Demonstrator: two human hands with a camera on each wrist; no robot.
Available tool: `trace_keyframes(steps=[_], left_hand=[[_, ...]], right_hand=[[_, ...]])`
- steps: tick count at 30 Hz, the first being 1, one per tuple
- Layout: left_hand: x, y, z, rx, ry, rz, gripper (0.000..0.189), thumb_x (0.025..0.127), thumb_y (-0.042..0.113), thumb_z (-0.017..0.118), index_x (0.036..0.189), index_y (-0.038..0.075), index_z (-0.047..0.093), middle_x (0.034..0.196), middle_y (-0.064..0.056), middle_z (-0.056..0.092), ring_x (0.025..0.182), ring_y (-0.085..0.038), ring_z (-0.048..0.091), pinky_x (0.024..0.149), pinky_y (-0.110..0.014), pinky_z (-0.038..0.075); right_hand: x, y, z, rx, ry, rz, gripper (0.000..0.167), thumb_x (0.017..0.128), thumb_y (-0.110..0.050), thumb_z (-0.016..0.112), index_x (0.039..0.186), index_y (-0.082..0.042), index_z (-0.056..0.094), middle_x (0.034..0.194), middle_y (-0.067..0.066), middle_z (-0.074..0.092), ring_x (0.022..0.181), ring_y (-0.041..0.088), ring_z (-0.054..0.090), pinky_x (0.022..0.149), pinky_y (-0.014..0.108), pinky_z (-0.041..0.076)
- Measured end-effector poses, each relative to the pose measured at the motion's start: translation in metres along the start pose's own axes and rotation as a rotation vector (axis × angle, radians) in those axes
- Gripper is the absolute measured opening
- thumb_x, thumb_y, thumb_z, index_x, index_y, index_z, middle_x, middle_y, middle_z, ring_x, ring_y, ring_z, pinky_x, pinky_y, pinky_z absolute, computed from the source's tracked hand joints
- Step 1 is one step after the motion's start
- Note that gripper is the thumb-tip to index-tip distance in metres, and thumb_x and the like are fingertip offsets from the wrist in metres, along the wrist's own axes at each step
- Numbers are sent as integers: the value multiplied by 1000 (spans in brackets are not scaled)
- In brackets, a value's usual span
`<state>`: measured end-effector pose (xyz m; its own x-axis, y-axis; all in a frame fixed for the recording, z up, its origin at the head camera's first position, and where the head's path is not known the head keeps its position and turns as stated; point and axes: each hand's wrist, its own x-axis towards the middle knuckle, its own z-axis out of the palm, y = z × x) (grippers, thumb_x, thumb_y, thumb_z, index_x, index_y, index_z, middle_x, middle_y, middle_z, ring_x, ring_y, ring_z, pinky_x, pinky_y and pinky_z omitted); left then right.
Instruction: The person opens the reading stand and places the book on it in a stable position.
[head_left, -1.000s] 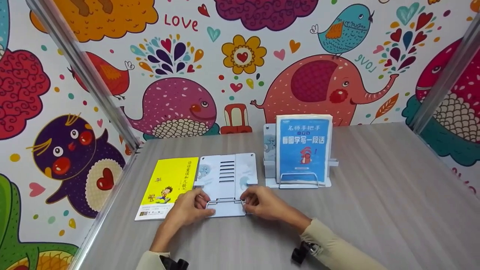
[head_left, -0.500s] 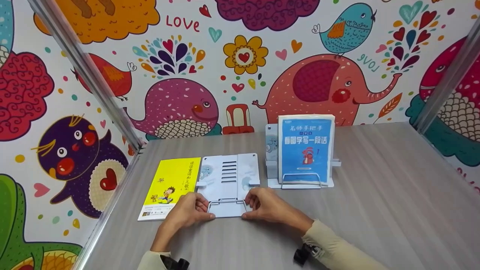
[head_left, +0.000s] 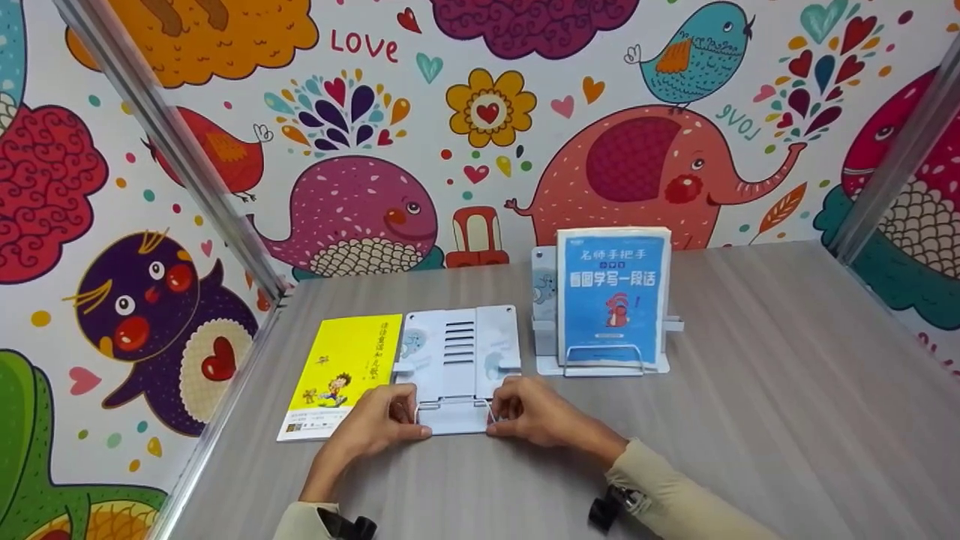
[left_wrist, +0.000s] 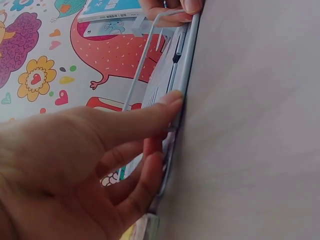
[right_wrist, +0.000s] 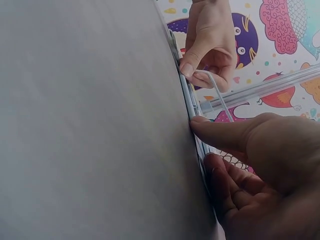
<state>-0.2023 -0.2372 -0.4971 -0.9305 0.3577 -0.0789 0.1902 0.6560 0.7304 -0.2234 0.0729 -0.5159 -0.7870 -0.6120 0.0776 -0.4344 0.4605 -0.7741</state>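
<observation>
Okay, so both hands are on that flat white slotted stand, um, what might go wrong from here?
The thin white wire bracket stands raised by the fingers of the left hand and right hand; if it snapped down, it might pinch them. The yellow paperback book lies close beside the flat white slotted stand, so a sideways slip could shove it.

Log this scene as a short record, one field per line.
Surface: table
Left grip: holds the near left side of the flat stand
Right grip: holds its near right side
Wire: raised off the flat stand
Left of flat stand: yellow book, lying flat, cover up
Beyond, to the right: blue book, propped up on the second stand
</observation>
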Motion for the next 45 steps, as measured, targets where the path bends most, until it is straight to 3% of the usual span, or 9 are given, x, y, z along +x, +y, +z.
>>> trace_keyframes(steps=[8, 14, 21, 31, 36, 40, 42, 45], left_hand=[[1, 1, 0, 19, -4, 27, 37, 85, 17, 94, 83, 9, 58, 81, 4, 63, 76, -13, 57, 66, -21, 41], [0, 0, -1, 39, -20, 60, 35, 87, 18, 92, 82, 8, 58, 79, 6, 59, 73, -10, 55, 65, -20, 39], [0, -1, 1, 25, -16, 65, 36, 87, 18, 92, 83, 9, 58, 85, 4, 63, 77, -12, 57, 67, -20, 41], [-1, -4, 0, 0, -14, 47, 34, 86, 21, 93, 85, 11, 61, 85, 2, 64, 77, -13, 58, 67, -20, 42], [1, 0, 0, -10, -8, -2, 30, 90, 38, 90, 90, 19, 68, 85, 4, 65, 80, -15, 60, 68, -20, 45], [6, 7, 1, -23, 85, -40, 30, 95, 49, 81, 92, 21, 73, 85, 3, 67, 81, -16, 61, 70, -21, 47], [9, 10, 1, -19, 178, -58, 29, 99, 47, 78, 93, 18, 76, 84, 3, 67, 81, -15, 61, 71, -21, 47], [14, 12, 2, -4, 336, -104, 25, 103, 38, 74, 98, 14, 78, 87, 0, 69, 83, -16, 61, 74, -23, 48]], right_hand=[[1, 1, 0, 40, -29, -20, 12, 91, -14, 88, 86, -16, 77, 78, -10, 60, 75, 1, 54, 64, 16, 42], [0, 0, 2, 53, -44, -68, 13, 93, -8, 85, 86, -10, 75, 74, -4, 61, 71, 1, 52, 62, 16, 40], [0, 0, 2, 48, -64, -62, 13, 95, -10, 83, 87, -12, 73, 75, -9, 59, 71, -1, 52, 62, 16, 40], [1, 3, 2, 47, -79, -58, 11, 96, -13, 83, 90, -14, 74, 76, -12, 59, 71, -1, 53, 63, 16, 42], [2, 3, -2, 67, -98, -30, 8, 95, -20, 85, 94, -17, 77, 79, -10, 63, 73, 0, 56, 65, 17, 46], [3, 3, -7, 87, -82, -14, 14, 98, -35, 82, 100, -22, 79, 83, -9, 66, 74, 2, 57, 66, 17, 47], [4, 4, -9, 91, -40, -12, 16, 100, -39, 79, 101, -22, 80, 83, -8, 68, 73, 4, 58, 65, 17, 47], [5, 6, -12, 103, 94, 15, 19, 104, -38, 74, 104, -19, 79, 85, -5, 69, 75, 7, 60, 66, 19, 49]])
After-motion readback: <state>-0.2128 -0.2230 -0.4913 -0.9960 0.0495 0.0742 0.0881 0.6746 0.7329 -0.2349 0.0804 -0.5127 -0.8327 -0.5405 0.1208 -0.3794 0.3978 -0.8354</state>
